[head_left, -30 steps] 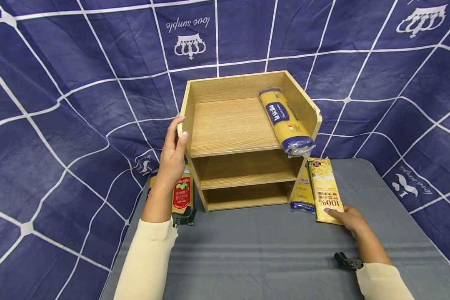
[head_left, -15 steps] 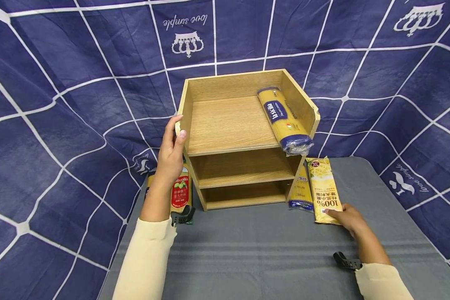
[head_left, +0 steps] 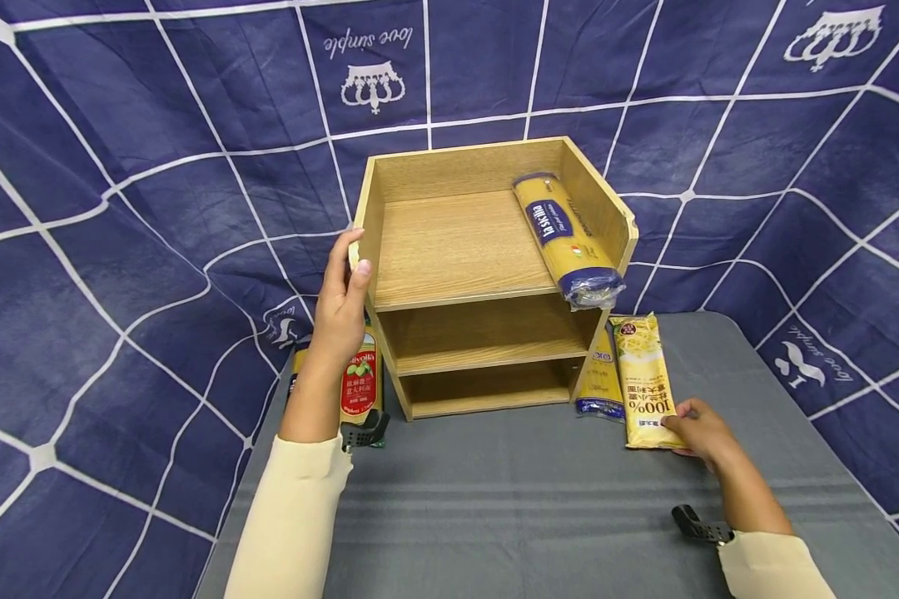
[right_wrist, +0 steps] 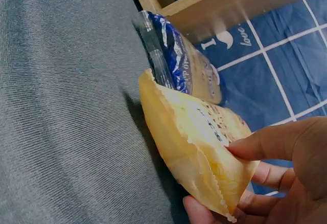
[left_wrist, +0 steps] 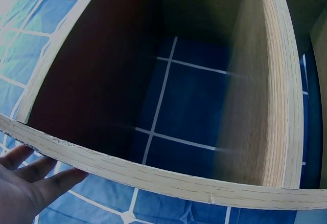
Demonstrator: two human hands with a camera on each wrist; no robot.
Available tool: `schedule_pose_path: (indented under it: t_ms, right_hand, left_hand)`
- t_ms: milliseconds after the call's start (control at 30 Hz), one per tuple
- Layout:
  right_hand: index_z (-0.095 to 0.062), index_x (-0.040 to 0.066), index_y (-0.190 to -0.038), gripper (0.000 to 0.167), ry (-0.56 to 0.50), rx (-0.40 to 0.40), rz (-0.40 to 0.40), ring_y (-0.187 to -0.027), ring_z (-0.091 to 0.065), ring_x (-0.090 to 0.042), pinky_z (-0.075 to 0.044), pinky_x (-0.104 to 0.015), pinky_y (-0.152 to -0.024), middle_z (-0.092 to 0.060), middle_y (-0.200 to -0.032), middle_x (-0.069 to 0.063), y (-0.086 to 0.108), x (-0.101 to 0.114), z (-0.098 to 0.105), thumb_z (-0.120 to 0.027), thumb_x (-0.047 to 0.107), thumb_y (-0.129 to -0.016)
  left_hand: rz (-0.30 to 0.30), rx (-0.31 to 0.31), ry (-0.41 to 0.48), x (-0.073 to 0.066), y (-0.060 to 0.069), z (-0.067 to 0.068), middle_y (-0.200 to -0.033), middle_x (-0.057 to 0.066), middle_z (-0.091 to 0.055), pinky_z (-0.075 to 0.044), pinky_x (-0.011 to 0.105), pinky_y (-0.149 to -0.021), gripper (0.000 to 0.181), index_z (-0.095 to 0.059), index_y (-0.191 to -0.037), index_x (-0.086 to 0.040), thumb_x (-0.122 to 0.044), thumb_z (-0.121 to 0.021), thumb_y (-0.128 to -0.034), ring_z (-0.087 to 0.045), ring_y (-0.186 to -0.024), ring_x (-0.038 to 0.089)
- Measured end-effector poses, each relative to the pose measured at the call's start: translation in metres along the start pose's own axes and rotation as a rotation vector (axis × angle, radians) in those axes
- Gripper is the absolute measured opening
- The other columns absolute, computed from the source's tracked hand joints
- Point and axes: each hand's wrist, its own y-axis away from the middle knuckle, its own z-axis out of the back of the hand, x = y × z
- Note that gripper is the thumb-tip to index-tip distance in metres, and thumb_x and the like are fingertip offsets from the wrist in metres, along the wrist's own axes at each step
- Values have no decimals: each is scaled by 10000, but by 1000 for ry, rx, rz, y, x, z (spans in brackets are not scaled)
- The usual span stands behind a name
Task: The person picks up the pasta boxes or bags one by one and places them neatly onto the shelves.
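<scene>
In the head view, my left hand (head_left: 339, 312) holds the front edge of the left side panel of a wooden shelf (head_left: 449, 249); its fingers (left_wrist: 61, 180) lie along the panel's outer face in the left wrist view. My right hand (head_left: 707, 433) pinches the near end of a pale yellow pasta packet (head_left: 644, 383), thumb on top and fingers beneath. That packet's near end is slightly off the table in the right wrist view. Beside it, a blue-and-yellow pasta packet (head_left: 601, 378) lies against the shelf's right side. Another pasta packet (head_left: 565, 237) lies on the shelf's top tier, along the right wall.
A red-labelled pasta packet (head_left: 361, 378) stands left of the shelf, partly behind my left forearm, with another yellow packet at its side. Grey cloth covers the table (head_left: 509, 499). A blue checked curtain (head_left: 479, 75) hangs behind and at both sides.
The pale yellow packet has tilted and turned slightly in my right hand, its near end rising. My left hand keeps its place on the shelf. The head view has shifted slightly.
</scene>
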Motion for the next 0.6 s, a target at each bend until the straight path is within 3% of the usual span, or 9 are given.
schedule_pose_path:
  t_ms: [133, 300, 600]
  right_hand:
    - [-411, -94, -1117, 378, 30, -10, -21, -690, -576, -97, -574, -284, -612, -545, -856, -67, -3, -3, -1, -589, 213, -989]
    - [-404, -180, -1292, 615, 119, -30, -30, -760, -539, -146, -477, -304, -620, -590, -941, -132, -5, -6, -5, -602, 318, -990]
    - [-594, -137, -1206, 522, 75, 52, -38, -727, -578, -121, -488, -307, -655, -639, -813, 30, -10, -7, -2, -606, 339, -990]
  left_hand:
    - [-15, -7, 3, 0, 1, 1, -1473, 124, -424, -318, 294, -1061, 439, -378, -1516, -140, -129, -423, -1079, -439, -1249, 178]
    - [-38, -5, -16, 2, 1, 1, -1514, 51, -405, -296, 325, -1117, 433, -400, -1512, -192, -175, -440, -1082, -420, -1289, 133]
    - [-45, -5, -24, 4, 0, 1, -1477, 66, -422, -308, 328, -1094, 425, -405, -1508, -196, -182, -438, -1084, -432, -1248, 122]
